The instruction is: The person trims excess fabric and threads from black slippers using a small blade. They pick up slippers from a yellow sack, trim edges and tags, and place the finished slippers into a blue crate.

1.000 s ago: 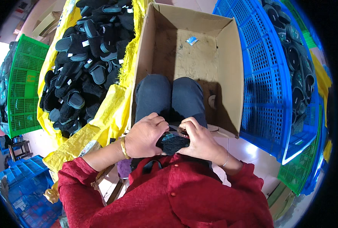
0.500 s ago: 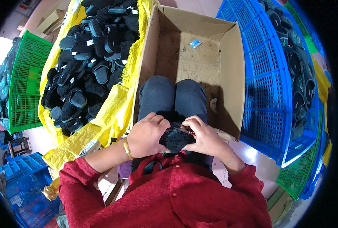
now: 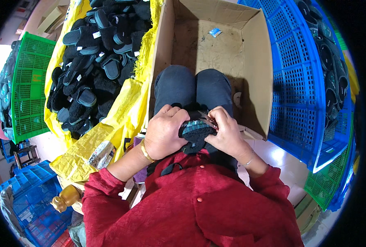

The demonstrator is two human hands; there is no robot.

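Tipped since the earlier frame, with more teal edge (image 3: 192,128) exposed, the slipper (image 3: 196,140) is pinched over the lap (image 3: 175,90) by left hand (image 3: 163,133) and right hand (image 3: 228,135). Edge work seems in hand; a steady grip is called for next.

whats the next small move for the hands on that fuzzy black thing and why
Perhaps the left hand should steady the fuzzy black thing while the right hand eases what looks like a small metal tool along its edge: both hands grip it, and the tool sits close to its teal patterned band.
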